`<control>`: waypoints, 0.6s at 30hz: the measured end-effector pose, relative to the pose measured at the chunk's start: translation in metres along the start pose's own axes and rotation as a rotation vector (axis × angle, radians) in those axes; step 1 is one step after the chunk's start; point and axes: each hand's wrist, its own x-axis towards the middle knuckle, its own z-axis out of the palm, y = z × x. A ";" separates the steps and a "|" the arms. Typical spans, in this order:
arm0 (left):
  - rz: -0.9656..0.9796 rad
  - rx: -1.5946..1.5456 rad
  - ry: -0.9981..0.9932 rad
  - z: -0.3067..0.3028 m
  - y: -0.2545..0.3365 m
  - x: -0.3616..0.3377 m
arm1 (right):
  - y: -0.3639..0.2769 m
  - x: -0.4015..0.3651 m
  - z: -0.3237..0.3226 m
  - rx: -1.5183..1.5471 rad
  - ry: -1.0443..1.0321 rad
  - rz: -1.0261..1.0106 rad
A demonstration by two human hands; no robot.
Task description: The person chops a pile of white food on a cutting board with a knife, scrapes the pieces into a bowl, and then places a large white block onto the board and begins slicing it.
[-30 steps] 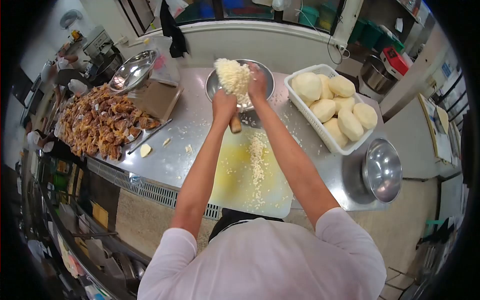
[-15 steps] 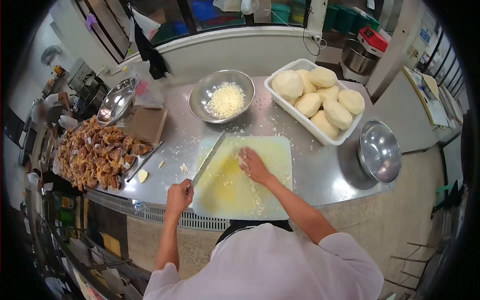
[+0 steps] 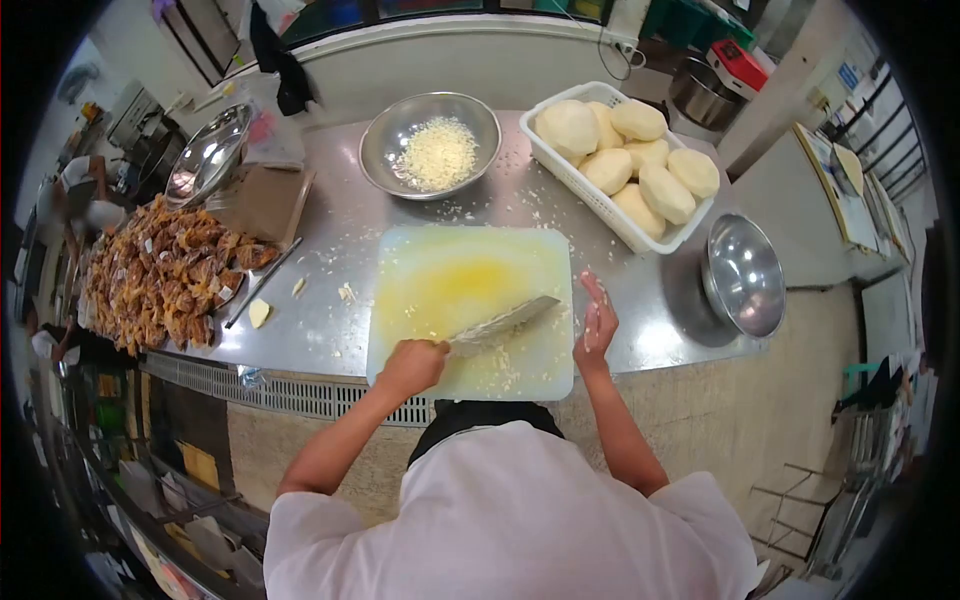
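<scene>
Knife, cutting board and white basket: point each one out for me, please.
knife [image 3: 505, 322]: head view, on the flat of the blade.
cutting board [image 3: 470, 275]: head view, on its bare yellow-stained middle.
basket [image 3: 585, 193]: head view, on its near left wall.

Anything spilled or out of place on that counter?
Yes: white chopped bits lie scattered off the cutting board onto the steel counter, mostly toward the metal bowl. A few larger pale scraps lie loose left of the board. Nothing looks damaged.
</scene>
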 end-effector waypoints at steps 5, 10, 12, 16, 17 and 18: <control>-0.299 0.044 0.245 -0.023 -0.065 -0.037 | 0.045 -0.035 0.027 -0.414 -0.219 -0.064; -0.581 0.161 0.237 -0.001 -0.088 -0.029 | 0.002 -0.074 0.088 -0.576 -0.351 -0.112; -0.543 0.093 0.174 0.022 -0.048 -0.027 | -0.015 -0.084 0.099 -0.166 -0.493 -0.051; -0.411 -0.046 0.133 0.026 0.030 -0.031 | -0.022 -0.084 0.087 0.043 -0.353 0.076; -0.367 -0.089 0.097 0.016 0.036 -0.033 | -0.018 -0.082 0.078 0.036 -0.318 0.098; -0.377 -0.097 0.093 0.005 0.034 -0.036 | -0.017 -0.079 0.067 0.027 -0.277 0.123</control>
